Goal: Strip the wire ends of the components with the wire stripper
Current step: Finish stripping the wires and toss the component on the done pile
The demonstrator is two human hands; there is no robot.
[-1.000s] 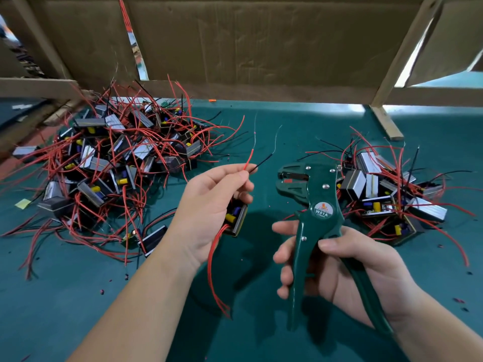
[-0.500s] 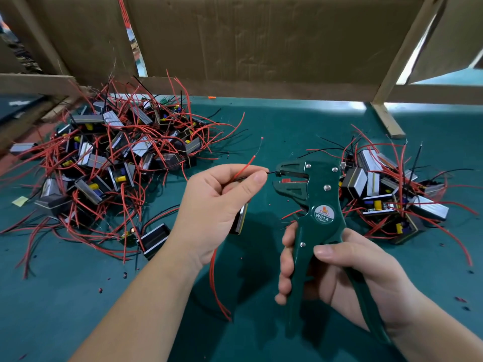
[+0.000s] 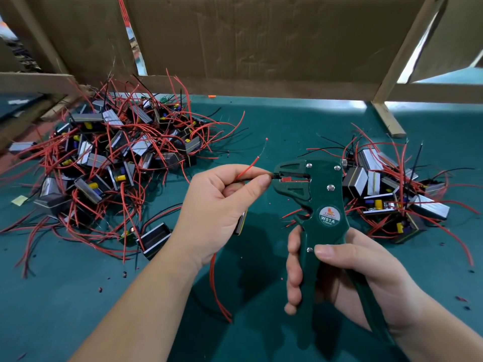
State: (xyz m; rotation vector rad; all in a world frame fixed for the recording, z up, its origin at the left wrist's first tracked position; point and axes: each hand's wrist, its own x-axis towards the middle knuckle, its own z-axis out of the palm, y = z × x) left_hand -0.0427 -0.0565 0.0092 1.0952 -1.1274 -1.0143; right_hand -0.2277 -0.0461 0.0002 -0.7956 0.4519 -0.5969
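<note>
My right hand (image 3: 347,273) grips the handles of a dark green wire stripper (image 3: 321,202), held upright with its jaws pointing left. My left hand (image 3: 217,207) pinches a black wire between thumb and forefinger, and the wire's end sits inside the stripper's jaws (image 3: 283,177). A red wire (image 3: 252,163) with a bared tip sticks up from the same pinch. The component (image 3: 241,222) these wires belong to is mostly hidden under my left palm, and another red wire (image 3: 217,288) hangs down from it.
A large heap of components with red and black wires (image 3: 109,163) lies at the left on the green table (image 3: 274,126). A smaller heap (image 3: 392,189) lies at the right behind the stripper. Cardboard walls and wooden battens (image 3: 386,116) close the back. Insulation scraps dot the mat.
Both hands came together: the left hand brought the black wire to the right into the stripper's jaws, and the stripper's handles have closed further in my right hand.
</note>
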